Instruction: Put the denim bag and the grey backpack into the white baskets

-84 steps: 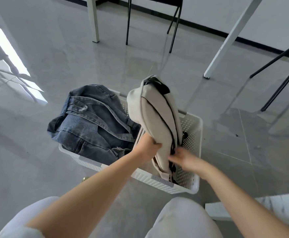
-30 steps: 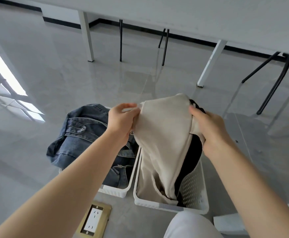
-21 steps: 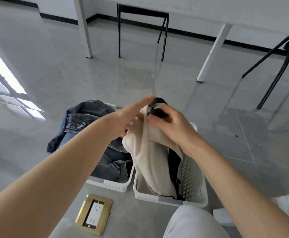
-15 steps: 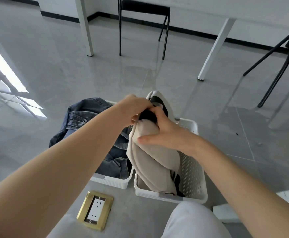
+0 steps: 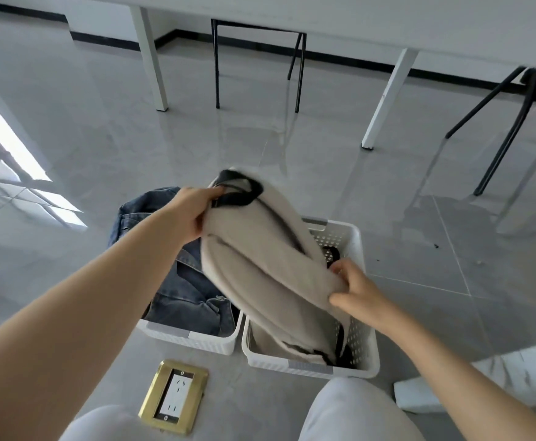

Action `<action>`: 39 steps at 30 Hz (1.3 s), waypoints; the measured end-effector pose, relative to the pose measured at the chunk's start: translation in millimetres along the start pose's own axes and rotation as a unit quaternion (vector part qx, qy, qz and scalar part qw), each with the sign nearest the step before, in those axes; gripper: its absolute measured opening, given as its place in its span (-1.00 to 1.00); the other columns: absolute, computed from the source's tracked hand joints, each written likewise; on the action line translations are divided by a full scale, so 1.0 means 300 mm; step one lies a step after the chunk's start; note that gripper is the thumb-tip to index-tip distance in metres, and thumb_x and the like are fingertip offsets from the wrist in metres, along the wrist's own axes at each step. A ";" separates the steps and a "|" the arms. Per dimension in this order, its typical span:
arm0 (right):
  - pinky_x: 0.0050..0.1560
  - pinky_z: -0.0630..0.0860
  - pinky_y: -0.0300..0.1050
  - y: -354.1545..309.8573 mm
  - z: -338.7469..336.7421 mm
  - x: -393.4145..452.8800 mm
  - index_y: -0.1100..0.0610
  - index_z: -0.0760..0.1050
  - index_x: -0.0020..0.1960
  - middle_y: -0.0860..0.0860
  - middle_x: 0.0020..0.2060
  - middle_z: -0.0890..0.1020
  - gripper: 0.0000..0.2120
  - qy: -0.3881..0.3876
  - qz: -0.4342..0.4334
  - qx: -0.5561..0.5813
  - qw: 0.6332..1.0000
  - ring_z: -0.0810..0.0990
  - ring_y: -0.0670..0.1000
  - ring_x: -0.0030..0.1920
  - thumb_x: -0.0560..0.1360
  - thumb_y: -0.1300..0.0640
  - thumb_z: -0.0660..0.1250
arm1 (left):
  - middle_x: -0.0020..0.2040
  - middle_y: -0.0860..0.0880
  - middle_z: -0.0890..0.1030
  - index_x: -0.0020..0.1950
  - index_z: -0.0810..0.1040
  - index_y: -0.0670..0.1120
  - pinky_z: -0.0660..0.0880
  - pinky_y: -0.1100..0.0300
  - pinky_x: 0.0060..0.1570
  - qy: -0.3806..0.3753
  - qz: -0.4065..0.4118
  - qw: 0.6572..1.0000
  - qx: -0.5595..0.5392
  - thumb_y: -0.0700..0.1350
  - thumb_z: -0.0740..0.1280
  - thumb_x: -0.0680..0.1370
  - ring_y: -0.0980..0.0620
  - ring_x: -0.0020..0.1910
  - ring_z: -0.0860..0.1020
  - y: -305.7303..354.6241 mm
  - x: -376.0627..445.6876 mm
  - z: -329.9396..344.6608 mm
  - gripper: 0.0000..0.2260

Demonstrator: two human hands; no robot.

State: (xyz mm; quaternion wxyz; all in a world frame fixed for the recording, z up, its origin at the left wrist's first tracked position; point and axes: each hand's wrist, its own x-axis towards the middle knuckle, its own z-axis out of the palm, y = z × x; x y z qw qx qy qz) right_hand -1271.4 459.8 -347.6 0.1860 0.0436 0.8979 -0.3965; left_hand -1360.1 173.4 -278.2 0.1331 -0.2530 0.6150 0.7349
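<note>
The grey backpack (image 5: 260,259), pale with black trim, leans tilted with its lower end inside the right white basket (image 5: 360,361) and its top sticking up to the left. My left hand (image 5: 193,211) grips its top by the black handle. My right hand (image 5: 352,288) holds its right edge above the basket. The denim bag (image 5: 180,288) lies crumpled in the left white basket (image 5: 193,337), spilling over the far rim; my left forearm hides part of it.
The two baskets stand side by side on a glossy grey tiled floor. A brass floor socket (image 5: 172,396) sits just in front of them. White table legs (image 5: 387,97) and black chair legs (image 5: 292,62) stand further back. My knees fill the bottom edge.
My right hand has slid from the backpack's top down to its right edge. The backpack has tipped over to the left and spread wider, its lower end still in the right basket.
</note>
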 end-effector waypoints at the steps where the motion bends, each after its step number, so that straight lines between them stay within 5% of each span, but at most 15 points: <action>1: -0.01 0.51 -0.01 0.020 0.035 0.024 0.04 0.37 0.15 -0.04 -0.03 0.50 -0.63 -0.012 0.010 -0.022 1.000 0.52 0.04 0.03 0.39 0.32 0.27 | 0.22 -0.21 0.61 0.28 0.54 -0.24 0.58 0.06 -0.16 0.017 -0.022 0.999 0.022 -0.13 0.35 0.54 -0.13 -0.05 0.61 -0.036 0.026 -0.043 -0.65; 7: 0.28 0.43 -0.05 0.046 0.161 0.148 0.11 0.12 0.50 0.13 0.42 0.36 -0.39 -0.038 0.030 -0.117 0.992 0.43 0.13 0.34 0.51 0.15 0.27 | 0.16 -0.18 0.62 -0.01 0.62 -0.09 0.55 -0.08 0.12 0.130 -0.009 0.973 0.189 0.08 0.34 0.51 -0.18 0.10 0.57 -0.168 0.086 -0.177 -0.74; 10: 0.43 0.26 0.03 -0.028 0.214 0.178 0.06 -0.02 0.55 0.12 0.50 0.23 -0.35 0.017 -0.017 -0.057 0.998 0.28 0.15 0.46 0.56 0.01 0.21 | 0.08 -0.10 0.63 0.10 0.60 -0.06 0.58 -0.08 0.05 0.072 -0.007 0.973 0.218 0.20 0.34 0.48 -0.13 0.06 0.60 -0.178 0.063 -0.168 -0.62; 12: 0.48 0.13 0.00 -0.075 0.264 0.180 0.02 -0.05 0.55 0.08 0.53 0.15 -0.38 0.026 -0.064 -0.024 0.997 0.17 0.11 0.51 0.59 -0.02 0.15 | 0.06 -0.11 0.67 0.14 0.59 -0.03 0.60 -0.13 0.07 0.001 0.049 0.977 0.208 0.09 0.51 0.37 -0.13 0.06 0.64 -0.180 0.065 -0.160 -0.60; 15: 0.50 0.11 0.07 -0.099 0.343 0.181 -0.06 -0.09 0.55 0.15 0.54 0.06 -0.43 0.056 -0.113 -0.034 0.991 0.07 0.16 0.54 0.61 -0.08 0.05 | 0.07 -0.10 0.65 0.27 0.45 0.10 0.57 -0.03 0.08 0.037 0.187 0.957 0.220 -0.20 0.54 0.34 -0.10 0.04 0.62 -0.182 0.108 -0.160 -0.43; 19: 0.47 0.17 0.20 -0.066 0.418 0.203 -0.18 -0.12 0.52 0.01 0.57 -0.13 -0.45 0.031 -0.072 -0.133 0.988 -0.02 0.21 0.54 0.58 -0.22 -0.05 | 0.26 -0.12 0.53 0.41 0.34 0.01 0.40 0.08 0.15 0.129 0.267 0.864 0.407 -0.32 0.32 0.49 -0.15 0.18 0.51 -0.301 0.180 -0.230 -0.47; 23: 0.45 0.18 0.23 -0.061 0.475 0.223 -0.18 -0.15 0.53 -0.03 0.57 -0.18 -0.45 0.029 -0.051 -0.183 0.981 -0.04 0.23 0.54 0.58 -0.24 -0.14 | 0.45 -0.08 0.40 0.40 0.45 0.04 0.42 -0.01 0.28 0.072 0.204 0.776 0.592 -0.25 0.12 0.57 -0.21 0.31 0.46 -0.518 0.227 -0.273 -0.57; 30: 0.47 0.18 0.16 -0.094 0.435 0.162 0.10 -0.06 0.55 0.14 0.56 0.05 -0.42 0.016 0.001 -0.168 0.986 0.12 0.22 0.51 0.62 -0.08 0.00 | 0.60 0.02 0.09 0.55 0.18 -0.02 0.35 -0.03 0.36 0.018 0.107 0.807 0.581 -0.11 0.07 0.64 -0.16 0.47 0.30 -0.464 0.089 -0.261 -0.55; 33: 0.44 0.24 0.10 -0.185 0.361 0.034 0.25 -0.07 0.53 0.23 0.51 0.19 -0.41 -0.026 0.072 -0.130 0.989 0.22 0.24 0.47 0.61 0.12 0.11 | 0.55 -0.12 0.23 0.54 0.22 -0.11 0.29 0.04 0.38 -0.022 0.024 0.817 0.576 -0.18 0.14 0.61 -0.15 0.47 0.30 -0.390 -0.064 -0.239 -0.53; 36: 0.35 0.32 0.09 -0.274 0.284 -0.115 0.24 -0.01 0.51 0.24 0.46 0.27 -0.44 -0.077 0.088 -0.129 0.985 0.31 0.23 0.43 0.60 0.14 0.13 | 0.40 -0.19 0.43 0.47 0.34 -0.10 0.44 0.09 0.22 -0.069 -0.062 0.823 0.560 -0.20 0.17 0.59 -0.16 0.31 0.47 -0.330 -0.210 -0.234 -0.58; 39: 0.27 0.37 0.02 -0.366 0.187 -0.268 0.21 0.06 0.50 0.21 0.44 0.32 -0.47 -0.087 0.099 -0.143 0.981 0.38 0.20 0.38 0.60 0.12 0.14 | 0.37 -0.15 0.47 0.42 0.40 -0.09 0.42 0.06 0.27 -0.080 -0.067 0.823 0.559 -0.22 0.18 0.56 -0.15 0.32 0.45 -0.240 -0.365 -0.216 -0.59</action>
